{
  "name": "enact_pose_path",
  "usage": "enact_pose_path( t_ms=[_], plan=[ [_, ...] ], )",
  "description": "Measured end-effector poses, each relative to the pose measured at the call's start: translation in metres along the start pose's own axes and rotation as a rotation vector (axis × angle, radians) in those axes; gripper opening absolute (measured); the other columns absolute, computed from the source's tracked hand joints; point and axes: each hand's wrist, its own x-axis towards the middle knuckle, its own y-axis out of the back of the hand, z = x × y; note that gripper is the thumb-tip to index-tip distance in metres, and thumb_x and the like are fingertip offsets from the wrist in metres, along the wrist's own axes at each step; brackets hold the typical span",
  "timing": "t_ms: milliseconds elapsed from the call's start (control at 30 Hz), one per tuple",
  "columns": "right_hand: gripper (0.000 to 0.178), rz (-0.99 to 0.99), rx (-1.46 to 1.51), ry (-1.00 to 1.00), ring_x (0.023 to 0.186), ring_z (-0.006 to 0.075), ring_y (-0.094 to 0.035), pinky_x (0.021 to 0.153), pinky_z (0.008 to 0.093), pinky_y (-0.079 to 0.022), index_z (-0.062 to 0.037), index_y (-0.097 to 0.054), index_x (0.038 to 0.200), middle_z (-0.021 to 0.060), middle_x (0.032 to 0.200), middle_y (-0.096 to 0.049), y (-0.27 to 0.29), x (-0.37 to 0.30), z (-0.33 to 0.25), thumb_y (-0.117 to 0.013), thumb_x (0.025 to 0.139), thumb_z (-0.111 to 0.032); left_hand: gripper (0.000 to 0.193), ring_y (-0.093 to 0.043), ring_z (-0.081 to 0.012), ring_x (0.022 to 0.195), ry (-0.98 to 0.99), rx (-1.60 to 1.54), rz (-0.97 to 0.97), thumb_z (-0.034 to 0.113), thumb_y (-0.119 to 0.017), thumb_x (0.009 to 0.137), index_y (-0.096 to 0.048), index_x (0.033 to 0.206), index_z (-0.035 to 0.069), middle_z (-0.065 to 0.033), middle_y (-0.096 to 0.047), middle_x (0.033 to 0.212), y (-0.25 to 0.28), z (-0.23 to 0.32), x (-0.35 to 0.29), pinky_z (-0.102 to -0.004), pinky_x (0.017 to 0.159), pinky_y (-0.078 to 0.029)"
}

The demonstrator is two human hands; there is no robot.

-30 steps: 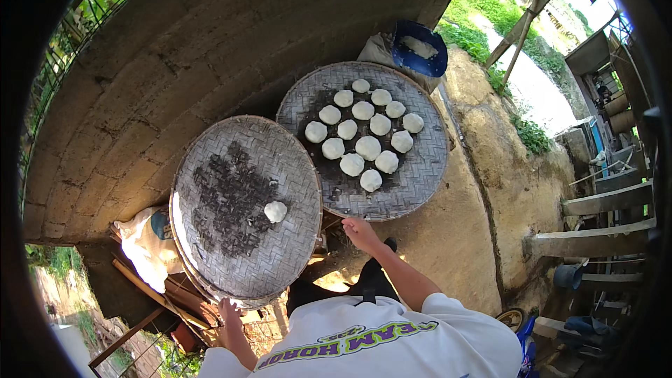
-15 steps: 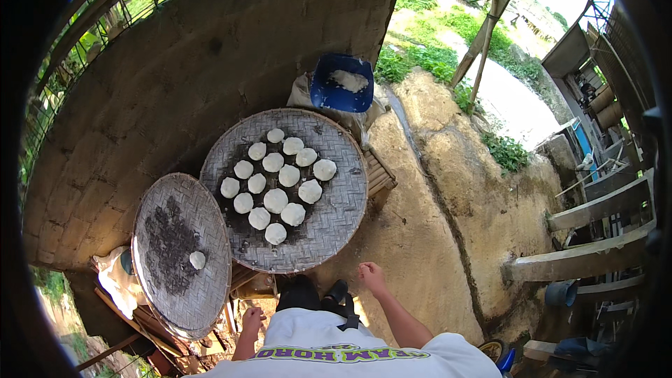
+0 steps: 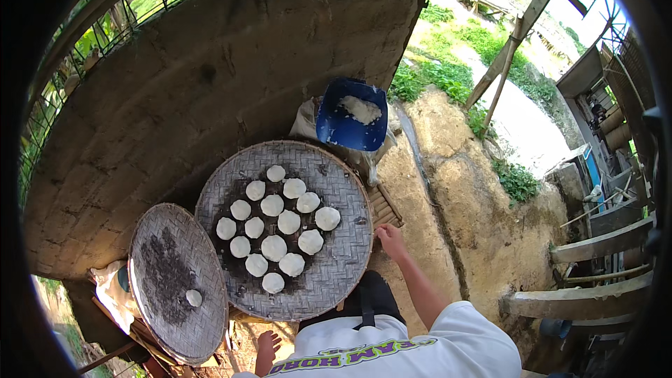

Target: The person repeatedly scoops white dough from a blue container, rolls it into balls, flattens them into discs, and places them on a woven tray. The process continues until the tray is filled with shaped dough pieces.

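A large round woven bamboo tray (image 3: 343, 259) stands before me with several round white dough-like patties (image 3: 274, 247) grouped on its dark, stained middle. My right hand (image 3: 390, 239) is at the tray's right rim, its fingers curled in; nothing shows in them, and whether they touch the rim I cannot tell. Low down, my left hand (image 3: 268, 344) hangs between the two trays' near edges with its fingers a little apart and holds nothing. Left of it is a smaller woven tray (image 3: 210, 266), tilted, with a single white patty (image 3: 194, 298) on it.
Behind the large tray sits a blue basin (image 3: 336, 129) with white mash in it, beside a pale sack (image 3: 305, 117). A concrete wall (image 3: 175, 91) closes off the back left. Bamboo slats (image 3: 385, 206) stick out at right, over a cracked earthen floor (image 3: 448, 168).
I have moved closer to the large tray. My right hand has come up and forward to its right rim. My left hand has loosened, with its fingers now apart.
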Motion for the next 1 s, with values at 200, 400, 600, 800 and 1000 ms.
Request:
enact_pose_path(
  t_ms=[200, 400, 600, 800, 1000],
  plan=[
    [0.022, 0.116, -0.169, 0.251, 0.089, 0.0289, -0.072, 0.082, 0.0386, -0.056, -0.0034, -0.072, 0.108, 0.0157, 0.096, -0.073, 0.019, 0.195, -0.071, -0.063, 0.094, -0.017, 0.050, -0.067, -0.0291, 0.109, -0.031, -0.102, 0.118, 0.031, -0.048, 0.103, -0.044, 0.147, 0.008, -0.0133, -0.061, 0.135, -0.039, -0.015, -0.029, -0.0466, 0.087, -0.049],
    [0.052, 0.227, -0.295, 0.452, 0.129, 0.0418, -0.053, 0.107, 0.0460, -0.044, 0.0028, -0.054, 0.137, 0.0255, 0.141, -0.053, -0.026, 0.414, -0.079, -0.065, 0.091, -0.020, 0.045, -0.066, -0.0325, 0.112, -0.022, -0.272, 0.300, 0.033, -0.052, 0.102, -0.051, 0.138, 0.007, -0.0176, -0.059, 0.137, -0.110, -0.027, -0.079, -0.0514, 0.095, -0.049],
    [0.067, 0.434, -0.591, 0.382, 0.133, 0.0483, -0.045, 0.114, 0.0499, -0.037, 0.0072, -0.039, 0.145, 0.0331, 0.142, -0.047, -0.065, 0.561, -0.040, -0.062, 0.089, -0.022, 0.044, -0.066, -0.0325, 0.111, 0.063, -0.196, 0.310, 0.033, -0.052, 0.102, -0.051, 0.137, 0.007, -0.0179, -0.060, 0.135, -0.185, 0.005, -0.082, -0.0511, 0.094, -0.050],
    [0.064, 0.456, -0.420, 0.373, 0.130, 0.0477, -0.047, 0.112, 0.0503, -0.038, 0.0065, -0.044, 0.142, 0.0321, 0.137, -0.050, -0.081, 0.563, -0.031, -0.062, 0.088, -0.021, 0.044, -0.067, -0.0326, 0.109, 0.089, -0.166, 0.317, 0.032, -0.052, 0.102, -0.052, 0.137, 0.006, -0.0181, -0.061, 0.134, -0.217, 0.030, -0.084, -0.0509, 0.092, -0.051],
    [0.053, 0.233, -0.205, 0.378, 0.126, 0.0449, -0.052, 0.106, 0.0503, -0.043, 0.0033, -0.053, 0.136, 0.0287, 0.133, -0.054, -0.086, 0.540, -0.040, -0.065, 0.092, -0.024, 0.043, -0.067, -0.0326, 0.108, 0.078, -0.166, 0.311, 0.032, -0.052, 0.102, -0.052, 0.136, 0.006, -0.0184, -0.061, 0.132, -0.228, 0.039, -0.077, -0.0506, 0.091, -0.051]
  ],
)
